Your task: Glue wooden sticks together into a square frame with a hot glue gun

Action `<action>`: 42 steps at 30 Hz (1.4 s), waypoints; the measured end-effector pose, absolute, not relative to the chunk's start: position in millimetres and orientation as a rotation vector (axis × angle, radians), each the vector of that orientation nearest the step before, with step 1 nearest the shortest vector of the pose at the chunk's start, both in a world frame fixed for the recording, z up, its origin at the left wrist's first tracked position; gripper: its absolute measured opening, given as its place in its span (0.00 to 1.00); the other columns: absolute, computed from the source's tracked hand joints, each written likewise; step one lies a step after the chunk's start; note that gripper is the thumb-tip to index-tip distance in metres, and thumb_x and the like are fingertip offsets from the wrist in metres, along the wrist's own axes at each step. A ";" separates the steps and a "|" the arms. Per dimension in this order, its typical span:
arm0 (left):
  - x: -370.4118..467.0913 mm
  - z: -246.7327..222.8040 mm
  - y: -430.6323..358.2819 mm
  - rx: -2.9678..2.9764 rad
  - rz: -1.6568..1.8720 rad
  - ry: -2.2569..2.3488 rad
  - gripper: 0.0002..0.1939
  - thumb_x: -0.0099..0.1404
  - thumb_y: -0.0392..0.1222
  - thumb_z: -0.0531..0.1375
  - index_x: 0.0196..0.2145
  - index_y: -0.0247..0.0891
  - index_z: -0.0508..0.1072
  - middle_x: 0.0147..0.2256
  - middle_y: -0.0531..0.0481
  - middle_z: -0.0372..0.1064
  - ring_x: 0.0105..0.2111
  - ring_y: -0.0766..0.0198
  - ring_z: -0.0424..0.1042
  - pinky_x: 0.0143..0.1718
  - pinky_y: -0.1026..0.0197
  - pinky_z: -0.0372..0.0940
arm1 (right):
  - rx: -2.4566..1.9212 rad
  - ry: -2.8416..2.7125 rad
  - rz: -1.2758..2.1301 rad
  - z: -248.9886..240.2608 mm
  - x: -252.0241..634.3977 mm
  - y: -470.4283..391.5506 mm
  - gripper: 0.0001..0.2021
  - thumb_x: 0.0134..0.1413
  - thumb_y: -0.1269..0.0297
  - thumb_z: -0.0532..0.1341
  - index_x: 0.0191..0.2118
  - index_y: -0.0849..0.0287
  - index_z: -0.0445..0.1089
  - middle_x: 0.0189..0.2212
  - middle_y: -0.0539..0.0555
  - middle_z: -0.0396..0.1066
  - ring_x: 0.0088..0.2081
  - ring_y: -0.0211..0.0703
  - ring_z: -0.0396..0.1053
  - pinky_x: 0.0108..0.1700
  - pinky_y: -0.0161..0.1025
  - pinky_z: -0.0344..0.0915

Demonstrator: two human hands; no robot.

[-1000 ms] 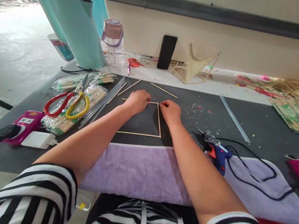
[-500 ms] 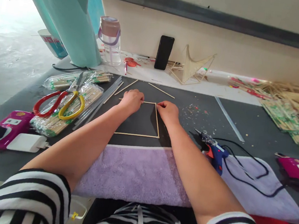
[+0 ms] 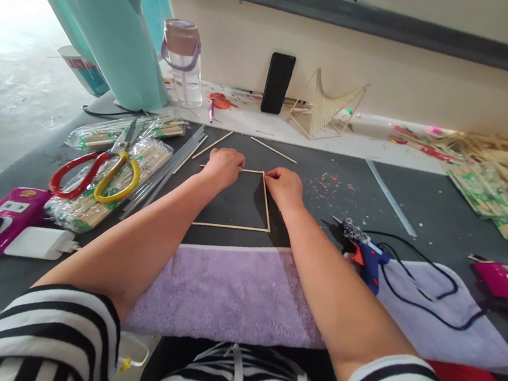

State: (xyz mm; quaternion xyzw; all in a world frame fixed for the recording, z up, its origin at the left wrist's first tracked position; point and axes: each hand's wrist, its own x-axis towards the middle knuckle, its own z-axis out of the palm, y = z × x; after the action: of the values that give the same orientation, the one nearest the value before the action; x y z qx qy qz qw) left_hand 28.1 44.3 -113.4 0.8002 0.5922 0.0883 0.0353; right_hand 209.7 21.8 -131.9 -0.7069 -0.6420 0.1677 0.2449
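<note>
Thin wooden sticks form a frame on the dark table, with its right corners joined; my left forearm hides its left part. My left hand is closed on the far stick, its fingertips near that stick's middle. At the far right corner, my right hand pinches the frame where two sticks meet. Two loose sticks lie beyond the frame. A purple cloth is spread in front of it.
Scissors rest on bagged sticks at left, beside clear glue sticks. A glue gun with its cord lies right. Behind stand a phone, a bottle, a pitcher and a stick model.
The view has shifted slightly, so things appear a little higher and further left. Both hands keep nearly the same hold on the frame.
</note>
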 end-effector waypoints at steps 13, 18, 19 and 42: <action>31.4 -111.2 45.3 2.525 0.210 1.823 0.11 0.65 0.38 0.56 0.39 0.40 0.79 0.44 0.44 0.78 0.49 0.53 0.72 0.51 0.53 0.61 | -1.919 -1.753 0.474 -131.8 209.8 22.7 0.09 0.55 0.63 0.61 0.37 0.53 0.80 0.37 0.53 0.80 0.40 0.46 0.75 0.43 0.40 0.66; 31.0 -113.2 47.3 2.541 0.202 1.817 0.12 0.65 0.39 0.56 0.40 0.40 0.79 0.44 0.45 0.77 0.49 0.54 0.72 0.50 0.55 0.62 | -1.940 -1.754 0.474 -129.0 208.4 21.5 0.09 0.55 0.63 0.61 0.36 0.54 0.80 0.37 0.54 0.80 0.41 0.47 0.75 0.44 0.40 0.66; 31.3 -113.0 47.1 2.545 0.197 1.818 0.12 0.65 0.39 0.56 0.40 0.40 0.79 0.44 0.45 0.77 0.49 0.54 0.72 0.50 0.54 0.62 | -1.939 -1.753 0.473 -128.6 208.2 21.2 0.09 0.55 0.63 0.61 0.36 0.54 0.80 0.37 0.54 0.80 0.41 0.47 0.74 0.44 0.40 0.66; 34.0 -110.7 45.9 2.575 0.143 1.810 0.12 0.63 0.36 0.57 0.40 0.38 0.79 0.45 0.43 0.77 0.50 0.51 0.73 0.51 0.53 0.62 | -1.935 -1.736 0.495 -130.4 208.8 22.3 0.10 0.54 0.63 0.62 0.38 0.53 0.81 0.38 0.54 0.80 0.41 0.47 0.75 0.44 0.41 0.67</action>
State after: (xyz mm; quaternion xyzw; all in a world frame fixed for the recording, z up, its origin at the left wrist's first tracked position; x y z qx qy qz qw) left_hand 34.0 45.9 -110.7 0.8173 0.5745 0.0454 -0.0049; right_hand 208.8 22.3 -130.4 -0.7090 -0.6360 0.1815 0.2448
